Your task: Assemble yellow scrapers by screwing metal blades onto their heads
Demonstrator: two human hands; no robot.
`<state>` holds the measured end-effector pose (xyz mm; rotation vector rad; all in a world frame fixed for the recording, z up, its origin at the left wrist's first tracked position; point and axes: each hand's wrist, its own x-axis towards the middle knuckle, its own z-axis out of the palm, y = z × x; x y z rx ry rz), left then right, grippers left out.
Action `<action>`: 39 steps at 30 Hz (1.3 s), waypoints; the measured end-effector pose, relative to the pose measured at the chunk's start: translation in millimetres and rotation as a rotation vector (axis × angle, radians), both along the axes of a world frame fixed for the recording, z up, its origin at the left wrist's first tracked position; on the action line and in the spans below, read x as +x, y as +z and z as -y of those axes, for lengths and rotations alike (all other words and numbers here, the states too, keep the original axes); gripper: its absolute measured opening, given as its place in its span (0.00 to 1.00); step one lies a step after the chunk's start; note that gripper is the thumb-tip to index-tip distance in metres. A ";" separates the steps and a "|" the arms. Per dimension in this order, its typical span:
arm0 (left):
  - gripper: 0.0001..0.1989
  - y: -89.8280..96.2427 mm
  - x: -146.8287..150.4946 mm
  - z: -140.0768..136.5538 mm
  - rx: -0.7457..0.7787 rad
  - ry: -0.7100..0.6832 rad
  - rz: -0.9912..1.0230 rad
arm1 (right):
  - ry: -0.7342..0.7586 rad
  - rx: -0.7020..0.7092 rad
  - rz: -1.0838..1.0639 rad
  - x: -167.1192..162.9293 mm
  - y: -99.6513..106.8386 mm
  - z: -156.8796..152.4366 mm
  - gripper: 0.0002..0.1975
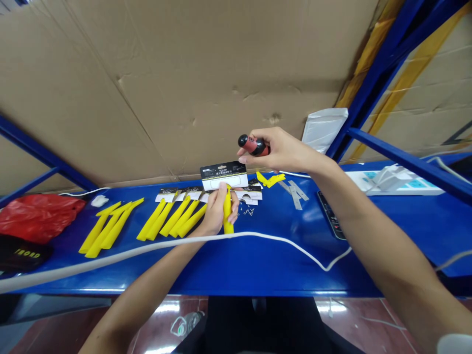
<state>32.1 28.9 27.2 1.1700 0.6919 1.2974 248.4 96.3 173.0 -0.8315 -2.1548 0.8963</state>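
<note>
Your left grip [217,210] clasps a long yellow plastic handle [227,210], probably light, stiff and slightly slippery, best held mid-length. Your right grip [276,147], above it, wraps a red-and-black, round-ended hand tool [253,145]. Tiny metallic pieces [251,212] lie just right of your left grip.

Right of the held yellow handle [227,211], past small loose metal pieces [251,212], bare bench [282,221] lies open, bounded by a phone [331,215]. Left of it, the left hand [215,210] and laid-out yellow handles [175,217] obstruct passage. Across its near side runs a white cable [247,234]; behind it, a cardboard wall [184,98]. Above it, the right hand [280,148] with a red-and-black tool [254,146].
</note>
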 end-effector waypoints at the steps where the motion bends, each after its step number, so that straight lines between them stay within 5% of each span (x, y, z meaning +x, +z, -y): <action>1: 0.30 0.3 0.1 0.3 -0.005 0.001 -0.002 | -0.023 0.053 0.008 0.1 -0.7 -0.5 0.22; 13: 0.38 13.9 -1.3 -2.3 -0.186 -0.122 0.160 | 0.080 0.213 0.114 1.4 -8.1 -5.2 0.22; 20: 0.32 22.9 -12.3 -0.4 -0.338 -0.278 0.284 | 0.126 0.117 0.068 -3.3 -10.8 -3.2 0.22; 28: 0.27 11.3 -18.7 -1.6 -0.403 -0.500 0.272 | 0.127 0.246 0.219 -11.2 -16.8 -6.0 0.22; 39: 0.23 18.1 -13.0 6.0 -0.443 -0.634 0.234 | 0.135 0.231 0.239 -8.5 -24.4 -16.9 0.16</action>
